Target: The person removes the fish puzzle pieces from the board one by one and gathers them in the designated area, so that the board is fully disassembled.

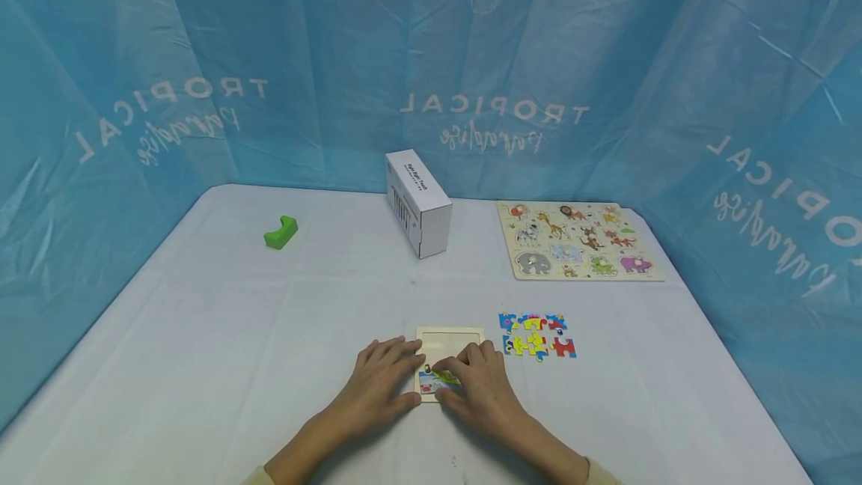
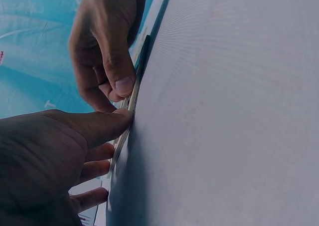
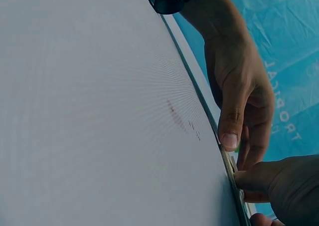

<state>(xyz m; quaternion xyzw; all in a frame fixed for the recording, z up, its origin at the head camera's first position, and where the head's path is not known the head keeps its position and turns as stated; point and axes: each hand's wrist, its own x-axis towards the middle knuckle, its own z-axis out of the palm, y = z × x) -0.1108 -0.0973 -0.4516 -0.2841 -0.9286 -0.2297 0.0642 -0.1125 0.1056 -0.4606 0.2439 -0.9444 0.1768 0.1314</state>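
A small wooden puzzle tray (image 1: 450,330) lies flat near the front of the table. Picture pieces (image 1: 427,386) in blue, red and yellow fill part of its near side. At its left edge rests my left hand (image 1: 384,380), fingers spread and thumb by the near corner. My right hand (image 1: 486,388) bends over the tray, its index fingertip on a piece and its thumb at the near rim. Whether it pinches that piece is hidden. In the left wrist view, the thumbs of the left hand (image 2: 45,151) and right hand (image 2: 112,46) touch the tray's edge.
Several loose jigsaw pieces (image 1: 532,343) lie just right of the tray. Behind them is an animal puzzle board (image 1: 572,249). A white box (image 1: 431,215) stands at the back middle, and a green notched block (image 1: 281,232) sits at the back left. Blue curtains (image 1: 364,51) surround the table.
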